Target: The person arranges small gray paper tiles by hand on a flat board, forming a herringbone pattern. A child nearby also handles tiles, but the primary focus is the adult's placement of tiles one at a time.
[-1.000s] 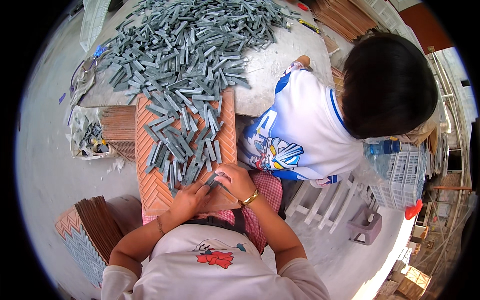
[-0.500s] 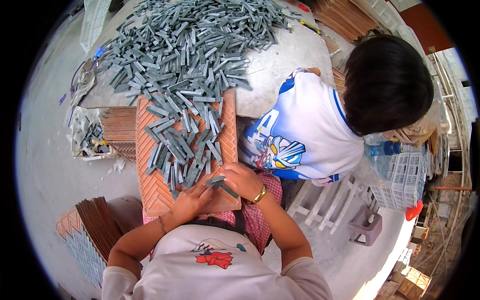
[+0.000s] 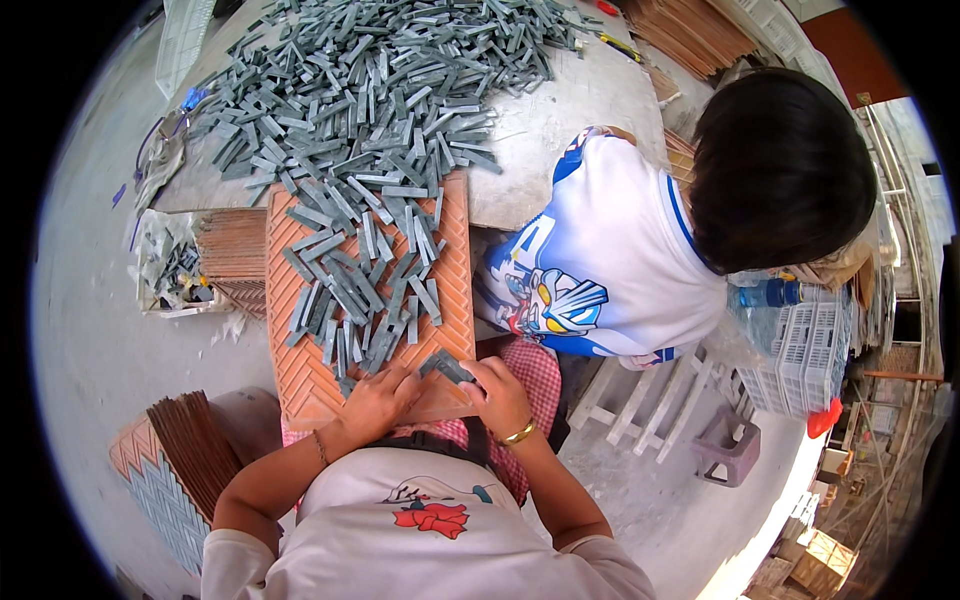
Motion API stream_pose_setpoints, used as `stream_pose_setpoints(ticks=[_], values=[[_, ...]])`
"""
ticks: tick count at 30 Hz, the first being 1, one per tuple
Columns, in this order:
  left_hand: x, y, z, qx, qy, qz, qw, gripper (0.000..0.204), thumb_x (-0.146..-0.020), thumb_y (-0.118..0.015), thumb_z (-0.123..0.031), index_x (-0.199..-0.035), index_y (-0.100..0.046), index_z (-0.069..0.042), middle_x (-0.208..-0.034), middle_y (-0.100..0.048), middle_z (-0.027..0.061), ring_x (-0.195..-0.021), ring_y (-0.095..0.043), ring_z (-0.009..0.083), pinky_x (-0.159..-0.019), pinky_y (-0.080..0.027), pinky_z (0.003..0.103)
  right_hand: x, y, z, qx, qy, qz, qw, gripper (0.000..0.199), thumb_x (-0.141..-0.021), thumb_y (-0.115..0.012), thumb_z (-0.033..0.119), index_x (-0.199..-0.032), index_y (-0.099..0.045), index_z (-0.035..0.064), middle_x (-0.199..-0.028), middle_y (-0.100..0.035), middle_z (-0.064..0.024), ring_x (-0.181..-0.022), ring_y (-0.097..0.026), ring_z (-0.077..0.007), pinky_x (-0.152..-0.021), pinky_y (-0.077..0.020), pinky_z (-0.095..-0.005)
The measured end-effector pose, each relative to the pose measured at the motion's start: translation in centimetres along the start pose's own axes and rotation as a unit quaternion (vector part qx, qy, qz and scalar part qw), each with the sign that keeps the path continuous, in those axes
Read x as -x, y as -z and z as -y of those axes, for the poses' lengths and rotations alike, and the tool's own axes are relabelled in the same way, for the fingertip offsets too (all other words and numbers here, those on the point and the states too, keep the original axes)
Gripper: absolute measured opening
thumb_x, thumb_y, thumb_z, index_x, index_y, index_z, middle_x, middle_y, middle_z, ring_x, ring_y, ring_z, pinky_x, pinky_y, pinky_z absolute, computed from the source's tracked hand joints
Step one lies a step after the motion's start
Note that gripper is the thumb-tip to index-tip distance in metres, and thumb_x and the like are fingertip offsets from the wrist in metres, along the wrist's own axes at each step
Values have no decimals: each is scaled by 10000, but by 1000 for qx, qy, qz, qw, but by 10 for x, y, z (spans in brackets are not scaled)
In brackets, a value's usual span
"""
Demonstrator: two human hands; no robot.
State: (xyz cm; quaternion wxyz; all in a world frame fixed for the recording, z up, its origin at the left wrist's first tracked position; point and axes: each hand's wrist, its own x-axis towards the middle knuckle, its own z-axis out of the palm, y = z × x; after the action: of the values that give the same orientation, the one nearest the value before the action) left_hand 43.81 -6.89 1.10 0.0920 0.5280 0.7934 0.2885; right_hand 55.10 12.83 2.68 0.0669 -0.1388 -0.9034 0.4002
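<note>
Grey strips (image 3: 446, 366), pinched

Over the orange board (image 3: 305, 375), the right hand (image 3: 500, 398) pinches them by one end; a light, level grip seems best. The left hand (image 3: 384, 402) curls nearby, its hold too hidden to tell.

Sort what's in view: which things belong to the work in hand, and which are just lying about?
In hand:
- grey strips at the right hand
- orange grooved tray
- heap of strips

Apparently lying about:
- yellow tool
- purplish stool
- white crates
</note>
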Motion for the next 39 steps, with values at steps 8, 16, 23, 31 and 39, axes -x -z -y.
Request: stream_pose_setpoints(ticks=[8, 16, 23, 31, 39], values=[[-2, 1, 0, 9, -3, 2, 1000, 346, -754, -690, -161, -1042, -551, -32, -921, -580, 117, -756, -628, 284, -603, -512, 362, -17, -8, -4, -25, 24, -5, 999, 214, -754, -700, 53, -955, -637, 13, -869, -588, -131, -771, -603, -295, -678, -484, -342], [-26, 10, -9, -30, 33, -57, 997, 363, -709, -709, -154, -1013, -553, -30, -856, -551, 88, -769, -575, 266, -635, -476, 379, -63, -14, 14, 6, 36, -67, 997, 283, -744, -720, 81, -1002, -614, 30, -906, -596, -122, -747, -611, -276, -650, -498, -339], [-57, 7, 2, -151, 93, -82, 981, 282, -765, -637, -139, -1014, -538, -51, -843, -508, 62, -795, -516, 238, -677, -420, 346, -97, -35, 2, -62, 24, -68, 995, 267, -752, -686, 53, -1002, -595, 30, -934, -614, -138, -787, -628, -313, -663, -507, -376], [-40, 20, 1, 43, 127, -151, 980, 216, -802, -573, -14, -1018, -564, -16, -817, -563, 142, -735, -567, 332, -640, -470, 404, -30, -6, -13, -207, -159, -11, 965, 177, -865, -578, 79, -1007, -612, -21, -857, -661, -141, -745, -644, -185, -639, -496, -302], [-15, 17, -2, 89, 165, -109, 976, 131, -821, -580, 1, -950, -581, -20, -815, -584, 158, -711, -595, 370, -605, -477, 416, -15, -2, -12, -74, -28, -54, 995, 175, -832, -571, 36, -994, -630, 3, -847, -631, -166, -760, -623, -302, -674, -484, -345]])
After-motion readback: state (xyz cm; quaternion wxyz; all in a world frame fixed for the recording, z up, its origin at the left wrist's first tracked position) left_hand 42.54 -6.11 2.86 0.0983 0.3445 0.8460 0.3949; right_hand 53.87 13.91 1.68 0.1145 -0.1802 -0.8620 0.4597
